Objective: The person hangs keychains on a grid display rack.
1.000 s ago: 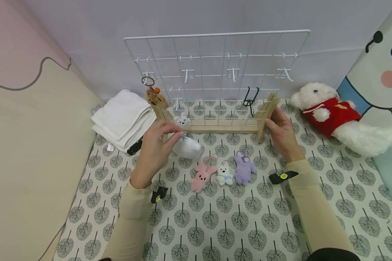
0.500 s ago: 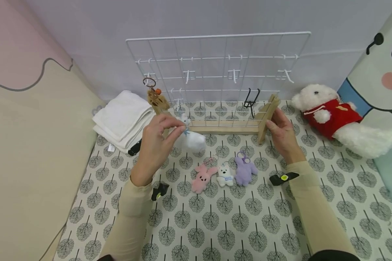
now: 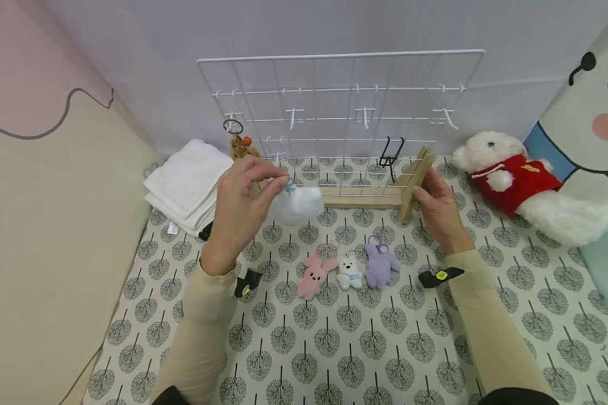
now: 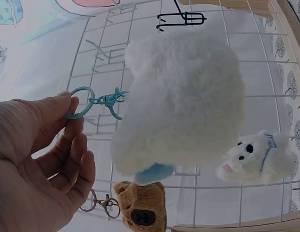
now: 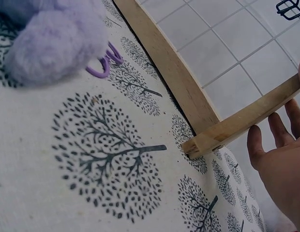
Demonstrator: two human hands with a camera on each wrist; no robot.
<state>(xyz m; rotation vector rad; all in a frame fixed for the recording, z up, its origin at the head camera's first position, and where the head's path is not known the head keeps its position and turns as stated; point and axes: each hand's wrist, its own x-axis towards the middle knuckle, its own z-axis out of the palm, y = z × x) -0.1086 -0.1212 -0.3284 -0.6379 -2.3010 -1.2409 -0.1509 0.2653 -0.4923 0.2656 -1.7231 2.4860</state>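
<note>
My left hand (image 3: 244, 209) pinches a light blue key ring (image 4: 82, 102) between thumb and forefinger. From its clasp hangs a white fluffy plush keychain (image 4: 181, 96), in front of the lower left of a white wire grid rack (image 3: 342, 55); its face is hidden. My right hand (image 3: 439, 212) grips the rack's right wooden leg (image 3: 414, 183), thumb in front and fingers behind. A brown bear keychain (image 4: 142, 205) hangs by a ring at the rack's left. Another white plush (image 4: 259, 157) with a blue bow shows lower down in the left wrist view.
Pink rabbit (image 3: 314, 278), small white bear (image 3: 349, 272) and purple (image 3: 379, 265) plush keychains lie on the tree-print cloth. Several white hooks (image 3: 365, 117) and a black hook (image 3: 389, 160) stick out from the grid. Folded white towels (image 3: 184, 183) lie left, a red-clothed plush (image 3: 517, 177) right.
My left hand has raised the white plush keychain up toward the rack, and it now covers the white face that showed behind it. My right hand stays on the wooden leg.
</note>
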